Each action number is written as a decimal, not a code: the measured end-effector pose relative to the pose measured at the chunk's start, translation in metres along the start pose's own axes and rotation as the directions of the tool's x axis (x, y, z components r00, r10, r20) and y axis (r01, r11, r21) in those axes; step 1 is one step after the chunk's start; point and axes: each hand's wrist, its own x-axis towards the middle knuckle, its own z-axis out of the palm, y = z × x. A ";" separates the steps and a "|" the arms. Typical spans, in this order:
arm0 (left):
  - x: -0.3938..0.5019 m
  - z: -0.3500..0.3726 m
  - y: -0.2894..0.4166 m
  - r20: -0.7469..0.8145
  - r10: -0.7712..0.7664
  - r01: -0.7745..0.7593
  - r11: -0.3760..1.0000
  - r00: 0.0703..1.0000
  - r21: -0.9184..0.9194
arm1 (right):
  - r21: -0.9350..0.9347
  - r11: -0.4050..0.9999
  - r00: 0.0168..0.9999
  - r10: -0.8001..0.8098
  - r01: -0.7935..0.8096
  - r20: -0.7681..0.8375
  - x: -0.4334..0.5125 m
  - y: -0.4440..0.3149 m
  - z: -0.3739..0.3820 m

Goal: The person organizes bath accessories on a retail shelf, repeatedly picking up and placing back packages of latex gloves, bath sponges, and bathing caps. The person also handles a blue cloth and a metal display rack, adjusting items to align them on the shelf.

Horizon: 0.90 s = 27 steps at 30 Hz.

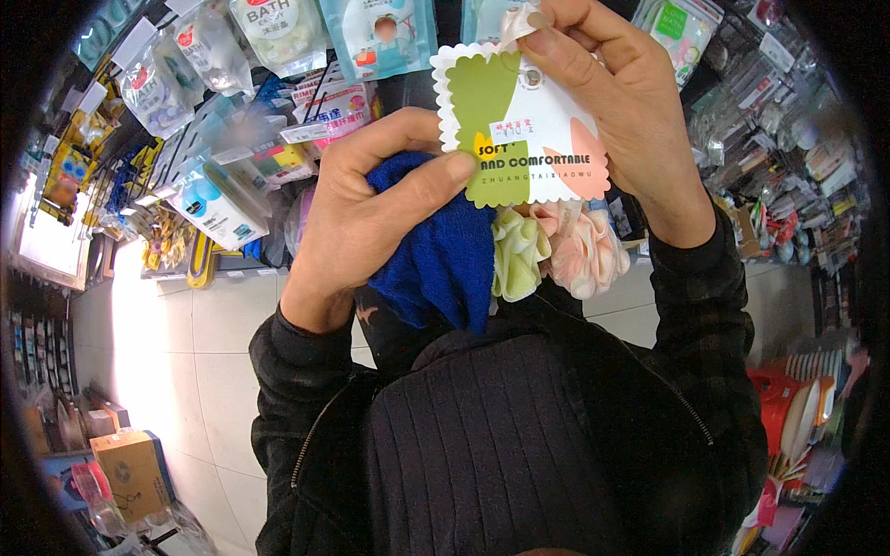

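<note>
My left hand [375, 201] pinches the left edge of a scalloped cardboard tag [549, 149] between thumb and forefinger. A blue cloth [434, 243] also hangs from this hand, bunched below the fingers. At the top, my right hand [619, 90] holds a pale satin ribbon loop [521, 24] just above the tag. The tag is green, white and pink, with printed words and a small price sticker. Beneath it dangle a light green ruffled puff [518, 254] and a pale pink one [591, 254], their upper parts hidden behind the tag.
Bagged bath puffs [278, 31] hang on shelf hooks ahead, beside a light blue pouch [379, 35]. Packaged goods [799, 118] crowd the right-hand shelves. A cardboard box [132, 472] stands at lower left on the tiled floor [215, 389]. Red and white plasticware [786, 410] sits at lower right.
</note>
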 end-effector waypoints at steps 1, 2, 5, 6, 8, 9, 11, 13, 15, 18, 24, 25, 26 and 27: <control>0.000 0.000 0.000 -0.003 0.000 0.000 1.000 1.000 -0.001 | 0.000 1.000 1.000 0.004 -0.004 0.000 0.000 0.000 0.000; 0.000 0.000 0.000 -0.005 0.000 0.000 1.000 1.000 -0.001 | 0.000 1.000 1.000 0.008 -0.008 0.000 0.000 -0.001 0.001; -0.001 -0.001 -0.001 -0.007 0.006 -0.006 1.000 1.000 0.006 | -0.030 0.999 0.999 0.041 -0.041 -0.015 0.000 -0.003 0.002; -0.001 -0.001 -0.001 -0.006 0.008 -0.008 1.000 1.000 0.009 | -0.018 0.999 0.999 0.048 -0.049 -0.019 0.000 -0.004 0.003; -0.001 -0.001 -0.002 -0.014 -0.007 0.006 1.000 1.000 -0.001 | 0.007 0.998 0.998 0.063 -0.063 -0.026 0.000 -0.005 0.004; -0.002 -0.001 -0.002 -0.021 -0.013 0.013 1.000 1.000 -0.005 | 0.001 0.998 0.998 0.063 -0.063 -0.026 0.000 -0.005 0.004; -0.002 -0.001 -0.001 -0.024 -0.012 0.012 1.000 1.000 -0.005 | -0.010 0.998 0.998 0.063 -0.063 -0.024 0.001 -0.004 0.004; -0.002 -0.002 -0.001 -0.021 -0.019 0.019 1.000 1.000 -0.017 | 0.000 0.999 0.999 0.043 -0.043 -0.009 0.001 -0.001 0.003; -0.002 -0.002 -0.001 -0.017 -0.035 0.034 0.999 0.999 -0.039 | 0.007 0.999 0.999 0.048 -0.048 -0.009 0.002 -0.001 0.003; -0.002 -0.002 -0.001 -0.019 -0.043 0.042 0.998 0.999 -0.051 | 0.006 0.996 0.996 0.084 -0.084 -0.019 0.002 -0.002 0.005; -0.003 -0.004 -0.006 -0.027 -0.050 0.049 0.997 0.998 -0.054 | -0.006 0.994 0.994 0.110 -0.110 -0.004 0.003 0.000 0.005; -0.003 -0.004 -0.006 -0.028 -0.067 0.065 0.996 0.997 -0.062 | -0.020 0.993 0.994 0.112 -0.112 -0.004 0.003 0.000 0.005; -0.003 -0.004 -0.006 -0.029 -0.084 0.081 0.994 0.996 -0.069 | -0.034 0.993 0.993 0.115 -0.115 -0.004 0.003 -0.001 0.006; -0.003 -0.004 -0.005 -0.031 -0.100 0.097 0.992 0.995 -0.076 | -0.034 0.993 0.994 0.111 -0.111 0.005 0.004 -0.001 0.006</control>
